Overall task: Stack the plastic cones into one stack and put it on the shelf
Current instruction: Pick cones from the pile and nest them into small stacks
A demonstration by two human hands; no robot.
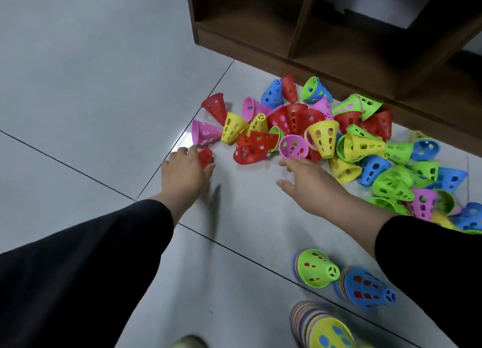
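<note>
We count three nested stacks on the floor (78, 87) nearest us: a green-topped stack (317, 268), a blue-topped stack (366, 287) touching it, and a yellow-topped stack (323, 327) cut off by the lower edge. The loose pile of cones (326, 139) lies just in front of the wooden shelf (300, 34); there are several dozen, too overlapped to count exactly, in five colours. Part of the pile is hidden behind our right sleeve. Our left hand (184, 171) reaches to the pile's left end, fingers curled round a small red cone (205, 158). Our right hand (307, 182) stretches toward the pile with fingers spread and holding nothing, fingertips just below a pink cone (292, 146).
</note>
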